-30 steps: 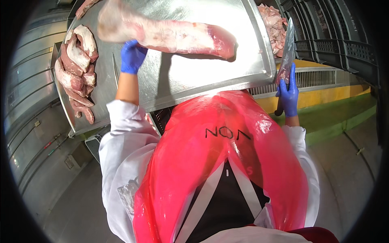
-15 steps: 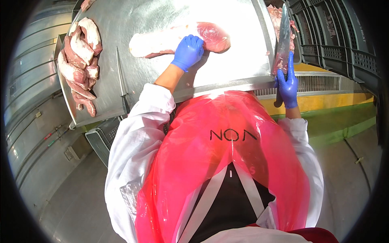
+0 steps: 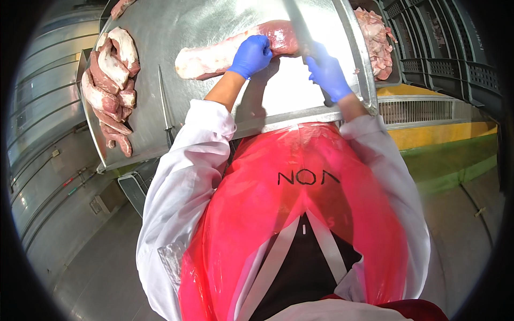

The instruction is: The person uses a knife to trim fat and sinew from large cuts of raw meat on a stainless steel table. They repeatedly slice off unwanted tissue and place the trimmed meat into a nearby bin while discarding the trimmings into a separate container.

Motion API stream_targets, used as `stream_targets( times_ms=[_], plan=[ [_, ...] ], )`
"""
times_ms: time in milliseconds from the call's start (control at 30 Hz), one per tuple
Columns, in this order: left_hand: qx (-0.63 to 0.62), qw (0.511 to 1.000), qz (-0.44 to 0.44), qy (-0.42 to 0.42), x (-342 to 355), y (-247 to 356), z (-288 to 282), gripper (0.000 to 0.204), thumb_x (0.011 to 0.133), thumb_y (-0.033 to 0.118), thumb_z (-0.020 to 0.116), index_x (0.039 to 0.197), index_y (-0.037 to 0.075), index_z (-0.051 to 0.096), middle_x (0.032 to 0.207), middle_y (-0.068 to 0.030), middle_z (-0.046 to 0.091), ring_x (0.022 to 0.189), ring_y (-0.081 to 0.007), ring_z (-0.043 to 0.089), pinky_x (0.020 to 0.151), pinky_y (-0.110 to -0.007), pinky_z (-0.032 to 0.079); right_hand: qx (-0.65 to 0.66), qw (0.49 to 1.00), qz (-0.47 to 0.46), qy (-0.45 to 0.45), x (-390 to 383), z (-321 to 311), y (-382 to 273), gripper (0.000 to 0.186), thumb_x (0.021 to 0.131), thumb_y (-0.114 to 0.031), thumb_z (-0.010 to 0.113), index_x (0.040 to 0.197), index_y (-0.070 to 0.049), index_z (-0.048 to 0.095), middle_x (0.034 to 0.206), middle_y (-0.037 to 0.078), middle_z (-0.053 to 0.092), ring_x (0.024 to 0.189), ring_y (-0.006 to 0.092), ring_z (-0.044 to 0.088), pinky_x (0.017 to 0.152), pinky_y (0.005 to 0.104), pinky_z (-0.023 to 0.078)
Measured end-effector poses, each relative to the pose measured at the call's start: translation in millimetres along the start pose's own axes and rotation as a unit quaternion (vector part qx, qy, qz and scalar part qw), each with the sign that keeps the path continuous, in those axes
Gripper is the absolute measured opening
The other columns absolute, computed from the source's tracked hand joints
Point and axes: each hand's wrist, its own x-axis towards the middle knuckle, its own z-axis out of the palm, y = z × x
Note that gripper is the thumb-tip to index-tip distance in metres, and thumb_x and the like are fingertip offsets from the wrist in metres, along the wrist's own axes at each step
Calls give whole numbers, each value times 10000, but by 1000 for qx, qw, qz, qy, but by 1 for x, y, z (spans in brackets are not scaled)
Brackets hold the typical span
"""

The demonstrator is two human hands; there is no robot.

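Long meat piece point(image 3: 217, 56) lay flat on the metal table point(image 3: 160, 32), crosswise to the person, red end to the right. Left hand point(image 3: 250, 56) was on it near that end, fingers curled into a fist; couldn't tell if they pinched the surface or only pressed. Either way it likely steadied the piece against rolling or sliding.

Right hand point(image 3: 329, 76) had its fingers wrapped round the knife point(image 3: 299, 24) handle. Blade pointed away from the body, next to the red end, motion-blurred; contact with the meat unclear. 2 hands sat apart, so the left looked clear of the edge.

Sharpening steel point(image 3: 163, 96) lay left of the piece, handle toward the person, probably for easy pickup. Meat strips point(image 3: 110, 80) were heaped at far left, pale trimmings point(image 3: 375, 45) past the right rim: 2 separate spots, seemingly to avoid mixing.
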Motion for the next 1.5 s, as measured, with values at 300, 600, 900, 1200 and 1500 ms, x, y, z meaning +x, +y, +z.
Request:
stream_targets(
  times_ms=[300, 600, 900, 1200, 1500],
  plan=[
    [-30, 998, 28, 51, -10, -5, 8, 86, 797, 104, 664, 791, 38, 609, 759, -187, 606, 741, -394, 604, 696, -459, 505, -262, 961, -79, -44, -49, 35, 25, 746, 986, -154, 509, 1625, -251, 137, 807, 309, 681, 697, 502, 661, 673, 599, 523],
    [-99, 993, -61, 9, 9, -13, -8, 229, 848, 218, 705, 760, 21, 628, 697, -177, 649, 666, -344, 649, 653, -432, 529, -164, 986, 17, -15, 0, 75, -3, 775, 971, -170, 523, 1631, -281, 130, 837, 287, 687, 680, 445, 682, 682, 534, 565],
    [-193, 972, -128, -37, 28, 16, -48, 126, 916, 152, 644, 913, 30, 677, 843, -56, 709, 735, -124, 636, 678, -307, 529, -40, 998, 38, 13, 35, 94, 0, 734, 987, -191, 511, 1629, -318, 179, 775, 130, 662, 621, 210, 655, 660, 373, 576],
    [-221, 972, -78, 11, 37, -18, -54, 153, 920, 134, 626, 801, 38, 632, 700, -53, 640, 667, -106, 590, 597, -309, 490, 50, 997, 64, -10, 39, 112, -14, 704, 1002, -261, 585, 1615, -132, 264, 776, 66, 644, 638, 142, 615, 603, 308, 542],
    [-311, 925, -107, 188, 20, -11, -34, 147, 909, 138, 626, 843, 7, 619, 724, -154, 683, 630, -230, 644, 593, -379, 521, 84, 988, 118, -57, 4, 136, -30, 765, 965, -149, 570, 1635, -199, 204, 753, 83, 638, 633, 158, 633, 630, 339, 558]
  ],
)
